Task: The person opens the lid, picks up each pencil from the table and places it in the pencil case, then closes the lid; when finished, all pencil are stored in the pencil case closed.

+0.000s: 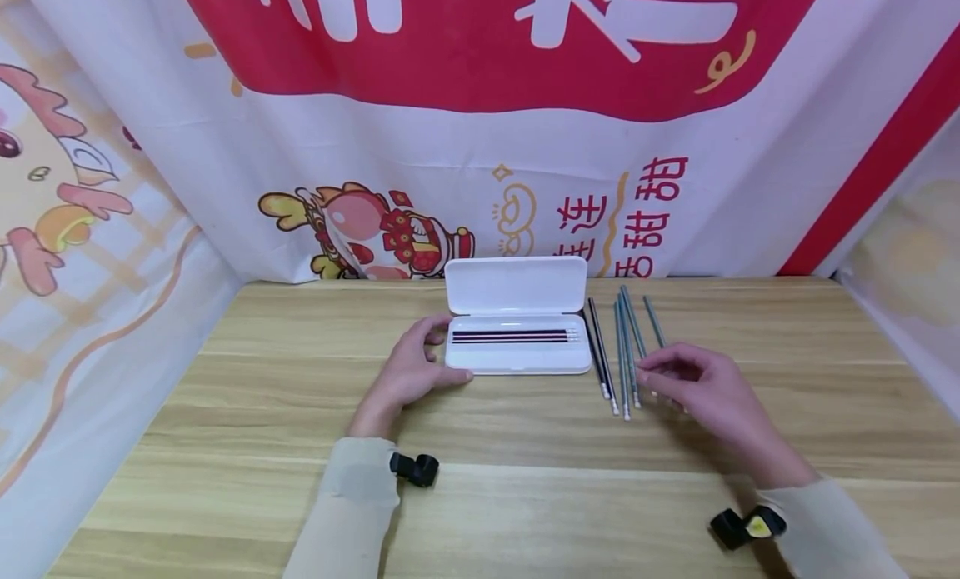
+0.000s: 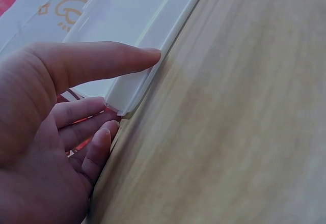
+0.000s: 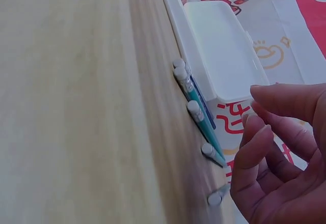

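Note:
A white pencil case (image 1: 519, 361) lies with its lid (image 1: 516, 286) raised, and several dark pencils (image 1: 510, 336) rest inside. My left hand (image 1: 411, 364) holds the case's left end, thumb along the front edge and the other fingers at the side. Right of the case, two dark pencils (image 1: 602, 358) lie on the table, white erasers toward me. Several green pencils (image 1: 626, 362) lie beyond them. Over the rightmost green ones hovers my right hand (image 1: 697, 383); in the right wrist view its fingers are loosely bent, with a gap between thumb and fingertips and nothing held there.
The wood-grain table (image 1: 547, 512) reaches back to a printed red and white cloth (image 1: 480, 162) behind the case. Another patterned cloth (image 1: 75, 229) hangs at the left side. Black wrist cameras are strapped over both sleeves (image 1: 345, 504).

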A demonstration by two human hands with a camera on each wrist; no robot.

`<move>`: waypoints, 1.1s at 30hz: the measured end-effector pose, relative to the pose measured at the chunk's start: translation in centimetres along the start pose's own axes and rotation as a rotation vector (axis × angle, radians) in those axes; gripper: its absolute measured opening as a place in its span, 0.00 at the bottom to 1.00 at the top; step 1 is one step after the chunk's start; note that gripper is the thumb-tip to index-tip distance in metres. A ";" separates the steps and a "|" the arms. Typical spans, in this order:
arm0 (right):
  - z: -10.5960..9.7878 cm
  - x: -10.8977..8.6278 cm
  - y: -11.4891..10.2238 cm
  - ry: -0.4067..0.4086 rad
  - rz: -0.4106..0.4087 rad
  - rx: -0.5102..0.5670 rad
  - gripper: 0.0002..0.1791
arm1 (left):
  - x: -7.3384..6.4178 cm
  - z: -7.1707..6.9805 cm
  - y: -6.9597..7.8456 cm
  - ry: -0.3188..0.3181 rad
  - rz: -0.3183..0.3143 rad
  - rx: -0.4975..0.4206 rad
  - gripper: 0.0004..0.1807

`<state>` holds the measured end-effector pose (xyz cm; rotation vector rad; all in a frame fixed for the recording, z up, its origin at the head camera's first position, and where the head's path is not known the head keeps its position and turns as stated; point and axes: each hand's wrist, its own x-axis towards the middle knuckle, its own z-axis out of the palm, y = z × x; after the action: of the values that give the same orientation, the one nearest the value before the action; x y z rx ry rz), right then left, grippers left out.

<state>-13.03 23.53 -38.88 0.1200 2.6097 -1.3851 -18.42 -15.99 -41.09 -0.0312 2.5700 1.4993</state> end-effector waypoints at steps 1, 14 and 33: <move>-0.1 -0.1 0.1 -0.001 0.004 -0.002 0.23 | 0.0 0.0 0.0 0.002 0.000 0.000 0.52; -1.8 -1.1 2.3 0.016 0.023 -0.046 0.28 | 0.0 0.0 -0.1 -0.002 0.004 0.000 0.52; -2.6 -1.2 3.1 -0.016 0.089 -0.016 0.27 | 0.1 0.1 -0.1 0.001 0.006 0.007 0.52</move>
<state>-11.71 27.43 -39.80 0.2194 2.5685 -1.3297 -18.49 -15.98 -41.21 -0.0236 2.5783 1.4931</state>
